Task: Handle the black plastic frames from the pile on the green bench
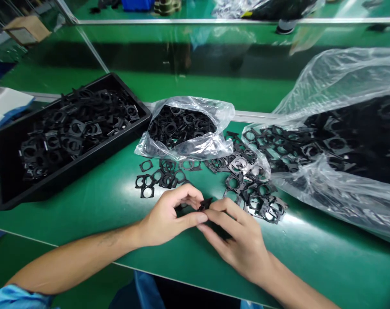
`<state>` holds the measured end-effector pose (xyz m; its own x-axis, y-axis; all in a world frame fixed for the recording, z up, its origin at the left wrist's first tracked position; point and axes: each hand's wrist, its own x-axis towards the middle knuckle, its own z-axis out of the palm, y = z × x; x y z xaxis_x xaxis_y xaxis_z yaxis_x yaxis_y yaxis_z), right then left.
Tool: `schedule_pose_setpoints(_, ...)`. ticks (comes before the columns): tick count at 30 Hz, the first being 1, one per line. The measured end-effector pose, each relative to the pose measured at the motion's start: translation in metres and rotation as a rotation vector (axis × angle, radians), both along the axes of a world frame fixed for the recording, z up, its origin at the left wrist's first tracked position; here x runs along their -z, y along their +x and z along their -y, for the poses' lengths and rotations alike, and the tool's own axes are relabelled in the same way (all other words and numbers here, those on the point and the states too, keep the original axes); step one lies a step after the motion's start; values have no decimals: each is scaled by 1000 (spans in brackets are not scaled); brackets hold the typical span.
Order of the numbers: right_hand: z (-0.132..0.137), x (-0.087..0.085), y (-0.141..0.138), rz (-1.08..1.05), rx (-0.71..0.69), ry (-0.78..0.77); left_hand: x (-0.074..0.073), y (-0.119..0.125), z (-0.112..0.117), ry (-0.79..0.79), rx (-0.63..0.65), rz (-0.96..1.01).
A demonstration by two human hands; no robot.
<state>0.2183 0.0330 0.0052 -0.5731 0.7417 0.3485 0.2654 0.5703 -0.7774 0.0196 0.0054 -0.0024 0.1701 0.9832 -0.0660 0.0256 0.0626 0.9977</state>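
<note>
My left hand [167, 219] and my right hand [238, 241] meet low over the green worktop [85, 201]. Both hands pinch 1 small black part [205, 203] between their fingertips. Loose black parts [253, 189] lie just behind it. A black tray [79, 165] sits at the left. A small clear bag [185, 128] and a big clear bag [343, 141] hold more parts.

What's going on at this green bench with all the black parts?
A person holds one small black plastic piece pinched between the fingertips of the left hand and the right hand, above the green table. Loose black square plastic frames with round holes lie scattered behind the hands. More fill the black rectangular tray on the left, the small clear plastic bag in the middle and the large clear plastic bag on the right.
</note>
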Motion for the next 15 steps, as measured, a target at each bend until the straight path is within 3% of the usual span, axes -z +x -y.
schedule_pose_setpoints(5, -3, -4, 1, -129, 158, -207, -1, -1, -3, 181, -34, -151)
schedule_pose_setpoints(8, -3, -6, 0, -129, 130, -378, -1, -2, -4, 388, -42, -231)
schedule_pose_setpoints(12, -2, -9, -1, -134, 124, -478, 0, -2, -3, 637, -95, -337)
schedule_pose_setpoints(15, -1, -11, -3, -174, 130, -554, 0, -2, -3, 719, -94, -395)
